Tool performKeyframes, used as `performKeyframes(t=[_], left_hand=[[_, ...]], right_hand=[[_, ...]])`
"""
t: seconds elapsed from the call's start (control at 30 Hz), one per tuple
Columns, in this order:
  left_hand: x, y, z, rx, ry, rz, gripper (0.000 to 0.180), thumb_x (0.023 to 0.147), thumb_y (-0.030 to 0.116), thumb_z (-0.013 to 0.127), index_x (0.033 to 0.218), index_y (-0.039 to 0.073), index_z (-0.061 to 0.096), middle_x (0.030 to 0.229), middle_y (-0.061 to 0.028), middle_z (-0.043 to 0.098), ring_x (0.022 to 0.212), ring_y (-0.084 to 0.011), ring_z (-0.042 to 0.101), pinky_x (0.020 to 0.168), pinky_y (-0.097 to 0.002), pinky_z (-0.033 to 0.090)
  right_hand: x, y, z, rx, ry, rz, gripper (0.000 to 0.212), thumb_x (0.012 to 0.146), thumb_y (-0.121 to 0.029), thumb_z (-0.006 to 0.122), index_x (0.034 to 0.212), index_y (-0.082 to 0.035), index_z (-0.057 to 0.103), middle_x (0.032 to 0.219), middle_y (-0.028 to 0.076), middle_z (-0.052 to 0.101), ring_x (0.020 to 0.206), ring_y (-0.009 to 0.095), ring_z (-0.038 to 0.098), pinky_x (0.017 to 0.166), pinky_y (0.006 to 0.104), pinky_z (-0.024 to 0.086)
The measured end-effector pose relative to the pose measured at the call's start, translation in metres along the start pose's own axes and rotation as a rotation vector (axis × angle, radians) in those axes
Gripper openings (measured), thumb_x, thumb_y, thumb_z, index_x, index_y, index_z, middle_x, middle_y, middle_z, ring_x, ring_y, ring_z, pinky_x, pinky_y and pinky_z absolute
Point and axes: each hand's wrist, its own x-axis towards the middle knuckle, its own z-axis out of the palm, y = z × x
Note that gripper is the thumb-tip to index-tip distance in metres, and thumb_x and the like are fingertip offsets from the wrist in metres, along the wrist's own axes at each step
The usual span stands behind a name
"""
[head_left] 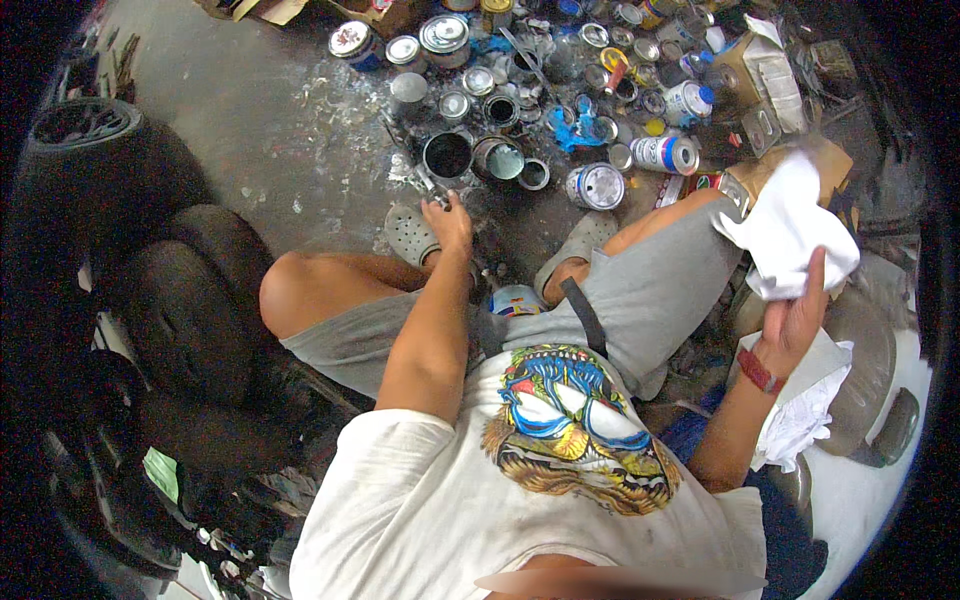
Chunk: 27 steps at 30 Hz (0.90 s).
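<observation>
Light dims leftward inside a grainy black rim.

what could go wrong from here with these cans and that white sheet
The left hand might bump the round, dark-mouthed open can just beyond it. The loose white sheet in the right hand could brush the brown cardboard nearby. Shifting the right grey perforated clog could knock the round blue-and-white can.

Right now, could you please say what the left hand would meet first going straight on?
Probably the open can with the dark inside; depth ahead of the left hand is unclear.
</observation>
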Motion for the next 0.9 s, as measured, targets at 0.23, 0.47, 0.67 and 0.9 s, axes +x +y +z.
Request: performKeyframes(t=[0.23, 0.47, 0.67, 0.9], left_hand=[[-0.036, 0.11, -0.081, -0.252, -0.112, 0.346, 0.06, 0.105, 0.043, 0.057, 0.142, -0.003, 0.05, 0.143, -0.024, 0.051, 0.13, -0.0411, 0.053, 0.108, -0.0455, 0.043], [-0.059, 0.16, -0.135, -0.149, -0.32, 0.608, 0.048, 0.105, 0.037, 0.06, 0.132, -0.002, 0.054, 0.134, -0.023, 0.055, 0.123, -0.0379, 0.056, 0.107, -0.0426, 0.043], [-0.071, 0.145, -0.11, -0.237, -0.344, 0.78, 0.043, 0.105, 0.034, 0.061, 0.126, -0.004, 0.054, 0.135, -0.0253, 0.051, 0.128, -0.0397, 0.051, 0.109, -0.0432, 0.041], [-0.079, 0.132, -0.083, -0.221, -0.347, 0.774, 0.05, 0.104, 0.036, 0.061, 0.125, -0.008, 0.052, 0.141, -0.0284, 0.047, 0.132, -0.0444, 0.047, 0.112, -0.0476, 0.038]], right_hand=[[-0.003, -0.005, 0.127, 0.367, -0.402, -0.061, 0.059, 0.101, -0.033, 0.065, 0.144, 0.004, 0.049, 0.146, 0.023, 0.057, 0.133, 0.035, 0.057, 0.113, 0.0474, 0.046], [-0.02, -0.001, 0.155, -0.333, -0.558, -0.388, 0.031, 0.102, -0.021, 0.068, 0.125, -0.001, 0.068, 0.12, 0.011, 0.073, 0.105, 0.021, 0.07, 0.093, 0.0364, 0.054], [-0.044, 0.02, 0.154, -0.522, -0.303, -0.999, 0.024, 0.09, -0.005, 0.065, 0.114, -0.002, 0.065, 0.118, 0.017, 0.07, 0.109, 0.03, 0.068, 0.094, 0.0391, 0.053], [-0.081, 0.077, 0.164, -0.969, -1.007, -1.321, 0.017, 0.083, -0.013, 0.066, 0.098, -0.007, 0.069, 0.124, 0.007, 0.068, 0.118, 0.027, 0.063, 0.1, 0.0478, 0.049]])
